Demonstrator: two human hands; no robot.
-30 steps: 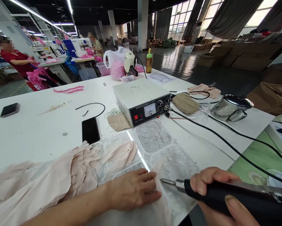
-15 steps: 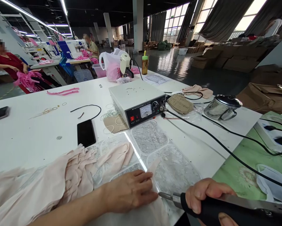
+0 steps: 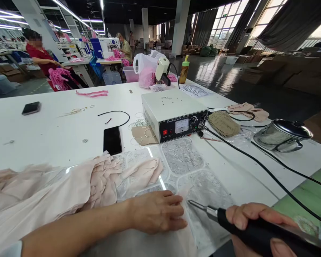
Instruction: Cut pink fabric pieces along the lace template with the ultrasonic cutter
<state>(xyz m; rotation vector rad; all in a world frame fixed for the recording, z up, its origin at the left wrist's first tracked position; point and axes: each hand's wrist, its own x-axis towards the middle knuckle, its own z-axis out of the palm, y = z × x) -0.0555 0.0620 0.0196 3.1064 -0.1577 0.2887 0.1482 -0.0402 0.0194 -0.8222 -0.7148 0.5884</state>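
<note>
White bag [image 3: 151, 59] holds pink material [image 3: 146, 77]; right grip [image 3: 256, 213] holds black tool [image 3: 252, 230]

The left hand [image 3: 159, 212] lies palm down on a thin pale cloth [image 3: 186, 233] over the desk [image 3: 55, 135], and the right hand [image 3: 248, 214] grips a black tool [image 3: 262, 230], whose metal tip [image 3: 199, 206] is near the left fingers. Beyond them stands a control box [image 3: 173, 103] with a meter, between a black phone [image 3: 112, 140] and a glass pot [image 3: 270, 137]. In the background, a person in red [image 3: 39, 53] is beside pink straps [image 3: 59, 78].
</note>
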